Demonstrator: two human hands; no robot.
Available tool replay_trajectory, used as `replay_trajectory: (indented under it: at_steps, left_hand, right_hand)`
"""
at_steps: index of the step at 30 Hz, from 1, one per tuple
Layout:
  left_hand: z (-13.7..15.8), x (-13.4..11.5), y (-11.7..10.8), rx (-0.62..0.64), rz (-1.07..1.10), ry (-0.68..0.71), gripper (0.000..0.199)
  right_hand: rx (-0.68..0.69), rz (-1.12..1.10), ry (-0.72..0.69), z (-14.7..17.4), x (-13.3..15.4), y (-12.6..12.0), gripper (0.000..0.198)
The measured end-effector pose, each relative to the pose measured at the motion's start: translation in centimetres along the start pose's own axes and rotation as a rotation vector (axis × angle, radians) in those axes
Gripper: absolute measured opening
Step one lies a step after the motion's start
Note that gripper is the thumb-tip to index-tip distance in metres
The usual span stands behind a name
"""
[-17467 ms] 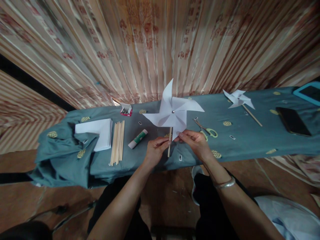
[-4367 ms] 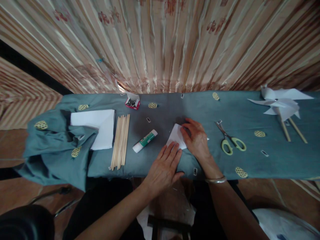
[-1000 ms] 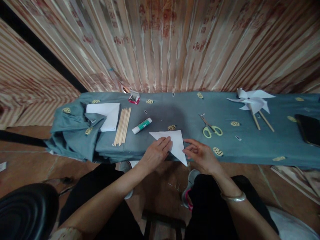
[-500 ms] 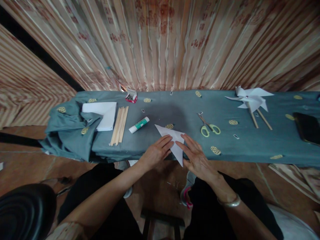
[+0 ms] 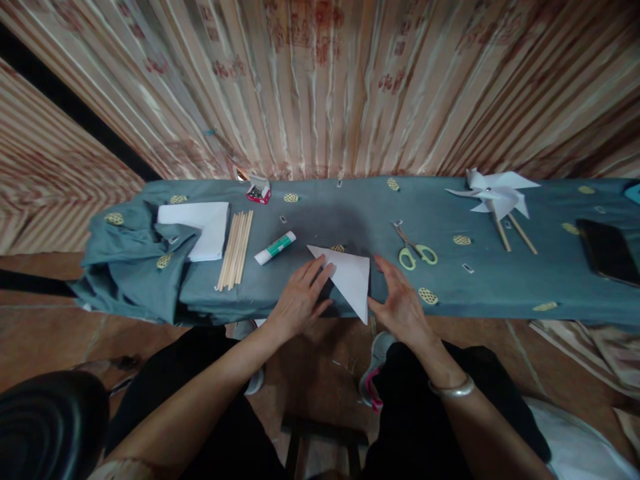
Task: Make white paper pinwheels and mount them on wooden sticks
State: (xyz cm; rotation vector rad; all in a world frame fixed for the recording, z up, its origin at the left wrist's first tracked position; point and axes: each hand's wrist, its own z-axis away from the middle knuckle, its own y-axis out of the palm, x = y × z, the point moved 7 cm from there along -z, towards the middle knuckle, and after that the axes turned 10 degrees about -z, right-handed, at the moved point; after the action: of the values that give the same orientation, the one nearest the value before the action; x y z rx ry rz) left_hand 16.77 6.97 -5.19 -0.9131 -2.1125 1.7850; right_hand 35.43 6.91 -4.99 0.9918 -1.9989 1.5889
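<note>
A white sheet of paper folded into a triangle [image 5: 353,275] lies at the front edge of the cloth-covered table, one corner pointing toward me. My left hand [image 5: 301,295] rests its fingertips on the paper's left side, fingers apart. At the paper's right edge is my right hand [image 5: 400,300], its thumb near the lower part and its fingers spread beside the upper corner. Neither hand grips the paper. To the right lie scissors [image 5: 415,253] with green handles, and to the left a glue stick [image 5: 275,248].
Wooden sticks [image 5: 235,250] lie beside folded white paper [image 5: 213,230] on the left. Behind them stands a small open red box [image 5: 259,192] of metal bits. Paper pinwheels on sticks [image 5: 500,193] and a black phone [image 5: 607,250] are on the right. A curtain [image 5: 320,100] hangs behind the table.
Both hands have moved outward from the middle of the paper, and their fingers have spread. The folded triangle now shows more of its surface.
</note>
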Motion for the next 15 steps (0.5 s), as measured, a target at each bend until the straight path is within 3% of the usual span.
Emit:
replay_trajectory:
  at_steps: [9, 15]
  left_hand:
    - [0.0, -0.3, 0.4, 0.038, -0.01, 0.002, 0.056]
    - [0.0, -0.4, 0.4, 0.018, 0.0, 0.019, 0.054]
  right_hand:
    - [-0.049, -0.72, 0.306, -0.2, -2.8, 1.2, 0.038]
    - [-0.002, -0.933, 0.454, -0.5, -3.1, 1.4, 0.039]
